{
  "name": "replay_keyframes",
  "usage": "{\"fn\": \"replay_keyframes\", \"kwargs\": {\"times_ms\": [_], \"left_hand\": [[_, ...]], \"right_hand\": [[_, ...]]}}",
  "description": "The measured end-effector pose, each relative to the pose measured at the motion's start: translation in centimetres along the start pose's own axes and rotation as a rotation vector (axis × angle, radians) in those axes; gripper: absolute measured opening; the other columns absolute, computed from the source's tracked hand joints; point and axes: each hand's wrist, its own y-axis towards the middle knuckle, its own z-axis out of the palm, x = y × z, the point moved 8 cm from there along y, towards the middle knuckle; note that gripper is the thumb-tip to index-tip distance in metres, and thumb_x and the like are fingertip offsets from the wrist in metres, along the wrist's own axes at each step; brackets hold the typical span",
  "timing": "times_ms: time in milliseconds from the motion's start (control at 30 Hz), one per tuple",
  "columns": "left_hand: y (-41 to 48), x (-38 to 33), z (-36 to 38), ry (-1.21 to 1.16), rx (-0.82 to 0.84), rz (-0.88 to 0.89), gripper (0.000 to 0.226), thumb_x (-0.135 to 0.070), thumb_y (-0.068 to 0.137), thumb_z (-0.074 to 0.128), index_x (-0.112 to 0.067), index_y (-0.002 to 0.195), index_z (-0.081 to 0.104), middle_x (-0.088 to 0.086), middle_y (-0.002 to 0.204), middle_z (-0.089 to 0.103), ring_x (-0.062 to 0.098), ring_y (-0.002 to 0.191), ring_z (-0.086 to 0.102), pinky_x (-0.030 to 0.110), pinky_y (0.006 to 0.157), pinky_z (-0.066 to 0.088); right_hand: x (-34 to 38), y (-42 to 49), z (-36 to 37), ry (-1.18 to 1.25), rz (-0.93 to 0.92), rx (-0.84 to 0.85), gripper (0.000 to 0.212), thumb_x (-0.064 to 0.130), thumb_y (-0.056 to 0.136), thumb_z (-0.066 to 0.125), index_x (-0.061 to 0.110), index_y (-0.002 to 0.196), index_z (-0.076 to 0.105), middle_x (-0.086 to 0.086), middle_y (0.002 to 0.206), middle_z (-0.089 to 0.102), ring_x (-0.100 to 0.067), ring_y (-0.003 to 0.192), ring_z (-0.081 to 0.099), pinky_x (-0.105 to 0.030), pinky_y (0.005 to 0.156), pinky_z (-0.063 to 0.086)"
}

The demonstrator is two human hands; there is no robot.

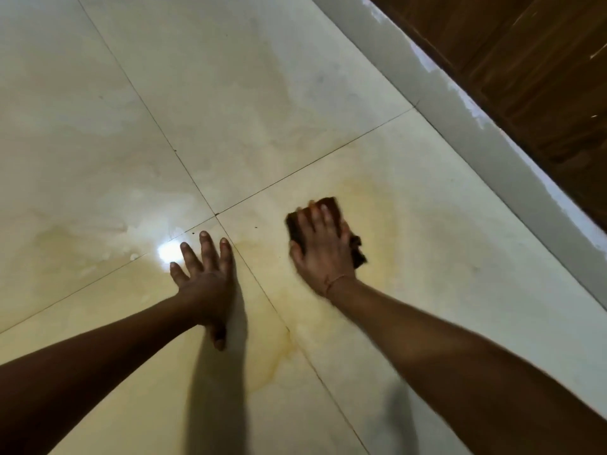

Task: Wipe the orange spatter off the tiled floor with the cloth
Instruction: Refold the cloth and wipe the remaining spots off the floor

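A dark brown cloth (330, 205) lies folded on the pale tiled floor (230, 93), and my right hand (323, 249) presses flat on top of it, fingers spread over it. The hand is blurred. A thin orange-yellow smear (276, 343) spreads over the tiles around and below both hands, wet and streaky. My left hand (207, 280) rests palm down on the floor to the left of the cloth, fingers apart, holding nothing. The cloth's edges stick out beyond the fingertips and by the wrist side at the right.
A grey skirting strip (486, 126) runs diagonally at the right, with a brown wooden door or panel (525, 60) behind it. Dark grout lines cross near my left fingertips. A bright light reflection (169, 252) glares on the wet tile.
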Motion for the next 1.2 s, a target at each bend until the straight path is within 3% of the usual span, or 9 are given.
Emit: {"fn": "replay_keyframes", "kwargs": {"times_ms": [200, 367, 567, 700, 800, 900, 1000, 1067, 1200], "left_hand": [[-2.9, 3.4, 1.0, -0.073, -0.235, 0.250, 0.159, -0.071, 0.031, 0.084, -0.025, 0.153, -0.008, 0.008, 0.159, -0.023, 0.035, 0.146, -0.018, 0.049, 0.118, 0.004], [-4.4, 5.9, 2.8, -0.070, -0.416, 0.377, 0.133, -0.097, 0.048, 0.040, -0.019, 0.153, 0.017, 0.007, 0.162, 0.001, 0.028, 0.149, -0.002, 0.045, 0.118, 0.008], [-7.3, 12.8, 3.2, -0.140, -0.548, 0.335, 0.110, -0.090, 0.072, 0.011, -0.014, 0.149, 0.033, 0.012, 0.159, 0.019, 0.032, 0.147, 0.013, 0.052, 0.113, 0.018], [-7.9, 16.1, 5.8, -0.158, -0.571, 0.285, 0.085, -0.074, 0.080, 0.030, -0.017, 0.143, 0.040, 0.012, 0.156, 0.026, 0.033, 0.145, 0.019, 0.054, 0.111, 0.022], [-7.4, 17.3, 6.9, -0.217, -0.601, 0.284, 0.077, -0.069, 0.083, 0.035, -0.019, 0.143, 0.040, 0.011, 0.157, 0.025, 0.031, 0.146, 0.019, 0.052, 0.112, 0.022], [-8.3, 18.1, 6.6, -0.292, -0.626, 0.284, 0.077, -0.066, 0.084, 0.035, -0.018, 0.143, 0.040, 0.012, 0.157, 0.026, 0.031, 0.146, 0.019, 0.053, 0.111, 0.023], [-9.1, 20.4, 6.5, -0.343, -0.652, 0.240, 0.079, -0.066, 0.083, 0.034, -0.016, 0.144, 0.041, 0.012, 0.157, 0.026, 0.033, 0.145, 0.020, 0.055, 0.109, 0.025], [-9.2, 22.7, 7.1, -0.366, -0.669, 0.203, 0.078, -0.067, 0.082, 0.034, -0.016, 0.141, 0.045, 0.012, 0.156, 0.029, 0.034, 0.144, 0.023, 0.055, 0.108, 0.028], [-8.9, 24.9, 8.6, -0.480, -0.697, 0.196, 0.081, -0.067, 0.082, 0.038, -0.016, 0.145, 0.040, 0.009, 0.159, 0.021, 0.027, 0.148, 0.013, 0.048, 0.115, 0.017]], "right_hand": [[2.2, -19.1, 3.0, 0.022, -0.442, 0.121, 0.068, 0.046, 0.087, 0.047, 0.026, 0.150, 0.032, -0.004, 0.159, 0.027, -0.021, 0.149, 0.013, -0.053, 0.110, 0.025], [2.0, -11.2, 1.9, 0.063, 0.137, -0.063, 0.064, 0.044, 0.087, 0.035, 0.019, 0.146, 0.037, -0.011, 0.156, 0.031, -0.029, 0.145, 0.024, -0.058, 0.108, 0.029], [15.0, -26.3, 4.9, 0.071, -0.449, 0.106, 0.068, 0.047, 0.085, 0.048, 0.026, 0.148, 0.033, -0.003, 0.158, 0.029, -0.022, 0.148, 0.015, -0.050, 0.111, 0.017], [3.7, -20.2, 3.8, -0.068, 0.026, -0.049, 0.065, 0.045, 0.086, 0.040, 0.020, 0.147, 0.036, -0.011, 0.155, 0.035, -0.027, 0.145, 0.024, -0.056, 0.105, 0.032], [8.6, -17.2, 3.6, 0.080, 0.308, -0.143, 0.064, 0.043, 0.085, 0.036, 0.016, 0.144, 0.040, -0.014, 0.152, 0.038, -0.033, 0.141, 0.032, -0.059, 0.104, 0.035], [25.2, -21.8, 6.5, 0.063, -0.278, 0.022, 0.065, 0.044, 0.084, 0.042, 0.022, 0.144, 0.035, -0.009, 0.155, 0.033, -0.030, 0.145, 0.024, -0.058, 0.109, 0.032], [24.8, -25.5, 6.6, 0.046, -0.590, 0.147, 0.066, 0.046, 0.085, 0.047, 0.027, 0.146, 0.034, -0.003, 0.158, 0.028, -0.022, 0.147, 0.016, -0.052, 0.114, 0.022], [18.7, -22.1, 6.8, -0.039, -0.472, 0.113, 0.065, 0.045, 0.085, 0.048, 0.027, 0.147, 0.036, -0.003, 0.158, 0.029, -0.021, 0.148, 0.013, -0.054, 0.110, 0.026], [16.8, -13.0, 4.4, 0.076, 0.251, -0.087, 0.065, 0.045, 0.086, 0.034, 0.017, 0.145, 0.040, -0.014, 0.154, 0.036, -0.032, 0.144, 0.026, -0.058, 0.109, 0.030]]}}
